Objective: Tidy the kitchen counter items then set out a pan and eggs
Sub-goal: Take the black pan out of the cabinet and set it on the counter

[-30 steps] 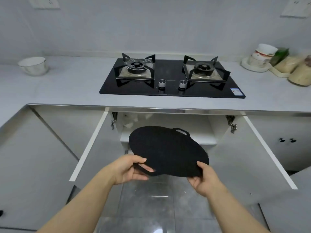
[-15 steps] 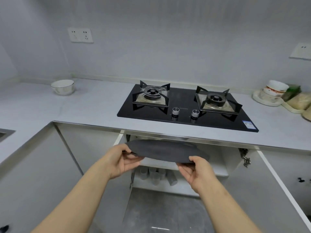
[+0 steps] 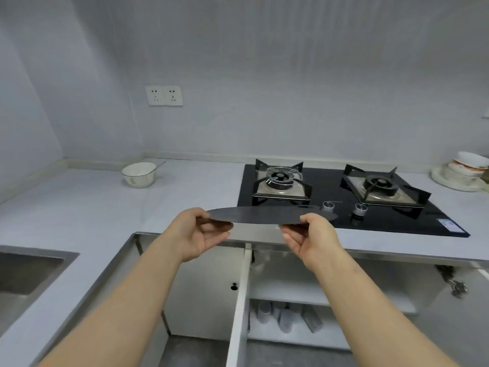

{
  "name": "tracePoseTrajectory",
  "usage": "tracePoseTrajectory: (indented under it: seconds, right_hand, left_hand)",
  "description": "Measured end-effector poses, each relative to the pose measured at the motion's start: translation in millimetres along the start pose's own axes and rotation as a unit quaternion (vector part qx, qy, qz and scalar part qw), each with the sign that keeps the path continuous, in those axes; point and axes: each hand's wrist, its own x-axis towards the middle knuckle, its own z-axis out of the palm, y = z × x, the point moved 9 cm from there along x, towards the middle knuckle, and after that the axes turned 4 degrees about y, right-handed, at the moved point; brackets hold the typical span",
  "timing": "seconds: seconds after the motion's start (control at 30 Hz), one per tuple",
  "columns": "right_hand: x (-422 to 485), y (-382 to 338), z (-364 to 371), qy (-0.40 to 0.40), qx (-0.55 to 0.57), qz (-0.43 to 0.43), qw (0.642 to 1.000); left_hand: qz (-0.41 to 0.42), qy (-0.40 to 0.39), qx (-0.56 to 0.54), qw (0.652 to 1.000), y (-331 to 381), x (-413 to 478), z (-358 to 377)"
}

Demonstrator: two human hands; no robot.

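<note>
Pan [image 3: 264, 217] is now out of the under-bench cupboard [image 3: 291, 292] and up at bench level. A second ago I held it low in front of the open doors, tilted so its flat black face showed; now it reads edge-on and level, hovering over the front lip of the bench [image 3: 198, 192], just short of the hob [image 3: 328, 189]. Left hand [image 3: 198, 234] pinches the left rim, thumb above, fingers curled beneath; right hand [image 3: 311, 235] pinches the right rim the same way. Pan touches nothing but my hands. Judgement: retrieval is done and set-down is the step in hand; the left burner [image 3: 280, 181] lies directly beyond and looks the likely landing spot. Cupboard door [image 3: 239, 300] stands open below and will want closing. No eggs in view, so that half of the job seems not yet started. White bowl [image 3: 139, 174] sits far left on the bench, stacked bowls [image 3: 467, 168] at far right.
</note>
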Motion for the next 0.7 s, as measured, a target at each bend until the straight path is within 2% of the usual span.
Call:
tracePoseTrajectory:
  seconds: [0.23, 0.5, 0.7]
  right_hand:
    - [19.9, 77.1, 108.7, -0.044, -0.014, 0.025, 0.999]
    - [65.3, 123.6, 209.7, -0.079, -0.06, 0.066, 0.993]
    - [110.0, 143.4, 263.9, -0.087, -0.1, 0.084, 0.988]
  left_hand:
    - [0.049, 0.04, -0.166, 0.984, 52.6, 40.5, -92.1]
    - [0.088, 0.12, -0.221, 0.964, 92.9, 92.4, -168.8]
    - [0.04, 0.145, -0.167, 0.974, 106.4, 142.2, -188.3]
